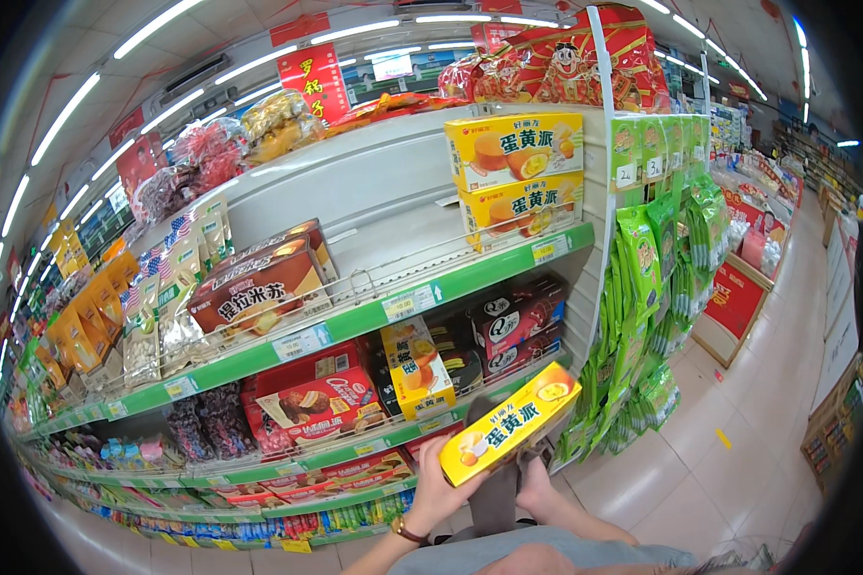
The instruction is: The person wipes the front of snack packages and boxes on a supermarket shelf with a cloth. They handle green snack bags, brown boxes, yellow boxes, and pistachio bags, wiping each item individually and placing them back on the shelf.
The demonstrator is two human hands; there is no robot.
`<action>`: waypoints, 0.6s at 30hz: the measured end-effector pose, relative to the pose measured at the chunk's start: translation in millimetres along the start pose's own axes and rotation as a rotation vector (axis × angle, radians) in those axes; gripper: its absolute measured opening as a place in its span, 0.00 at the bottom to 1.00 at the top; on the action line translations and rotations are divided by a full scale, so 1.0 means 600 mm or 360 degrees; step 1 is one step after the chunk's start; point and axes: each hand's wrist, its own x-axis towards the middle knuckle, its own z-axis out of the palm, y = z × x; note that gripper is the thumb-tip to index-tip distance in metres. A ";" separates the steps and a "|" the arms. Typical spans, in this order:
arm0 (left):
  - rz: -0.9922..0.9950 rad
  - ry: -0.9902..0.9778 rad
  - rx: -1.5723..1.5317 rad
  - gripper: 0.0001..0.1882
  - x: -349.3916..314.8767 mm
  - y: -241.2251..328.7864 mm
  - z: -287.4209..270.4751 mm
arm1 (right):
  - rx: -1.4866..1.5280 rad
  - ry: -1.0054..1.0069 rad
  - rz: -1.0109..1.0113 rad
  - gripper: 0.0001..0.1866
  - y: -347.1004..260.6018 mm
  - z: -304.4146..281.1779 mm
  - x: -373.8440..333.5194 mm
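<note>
My left hand [439, 487] grips the left end of a yellow snack pie box [510, 424], thumb along its lower front edge. The box is tilted, its right end higher, and is held in front of the shelves. Against its underside on the right is my right hand [537, 487], its fingers mostly hidden behind the box. Close behind, another yellow box [416, 366] stands upright on the middle shelf, between red boxes [321, 401] and dark pink-and-black boxes [518, 321]. Two more yellow boxes [515, 153] are stacked at the right end of the upper shelf.
Brown cake boxes [259, 287] and snack bags [168, 278] fill the upper shelf's left part, behind a low wire rail. Green packets [642, 259] hang on the shelf's end at right. Beyond runs a tiled aisle [681, 460] with a red-fronted display bin [734, 297].
</note>
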 end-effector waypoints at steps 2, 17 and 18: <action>-0.0203 0.0101 -0.0326 0.46 -0.032 -0.008 0.015 | -0.0014 0.0024 0.0058 0.34 0.006 -0.006 -0.004; -0.0660 0.0092 -0.0730 0.39 -0.060 -0.047 -0.053 | -0.0221 0.0136 -0.1056 0.32 -0.128 0.021 -0.011; -0.0650 0.0046 -0.0664 0.39 -0.065 -0.049 -0.052 | -0.0484 0.0202 -0.1199 0.31 -0.121 0.025 -0.014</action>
